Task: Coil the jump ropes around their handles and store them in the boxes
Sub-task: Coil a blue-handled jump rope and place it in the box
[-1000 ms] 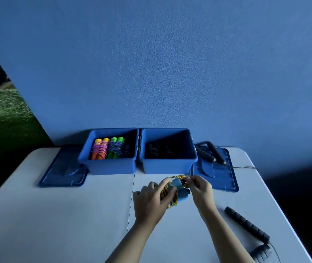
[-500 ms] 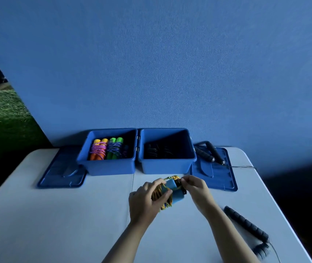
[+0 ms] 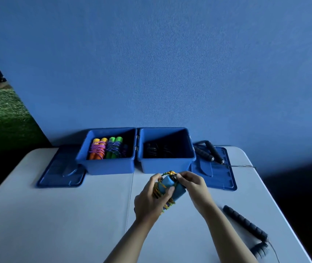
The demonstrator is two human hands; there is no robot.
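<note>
1. The jump rope with blue handles is held above the counter, just in front of the right box, its yellow-and-green cord wound round the paired handles.
2. The left hand grips the bundle from the side, fingers curled round the handles and the coils, thumb pressing on the blue plastic.
3. The right hand pinches the cord at the far end of the handles, where the last turns gather; its fingers are narrow and hold the cord.
4. The step in hand looks like finishing the wrap. It should go best if the left hand keeps the two handles pressed together while the right pulls the loose end snug and tucks it under a turn, so the coil does not spring open.
5. The left box already holds an orange bundle and a green bundle, and has room beside them. That seems the fitting place for this one.
6. Two black ropes are still uncoiled: one on the right lid, one near the counter's right edge.
</note>
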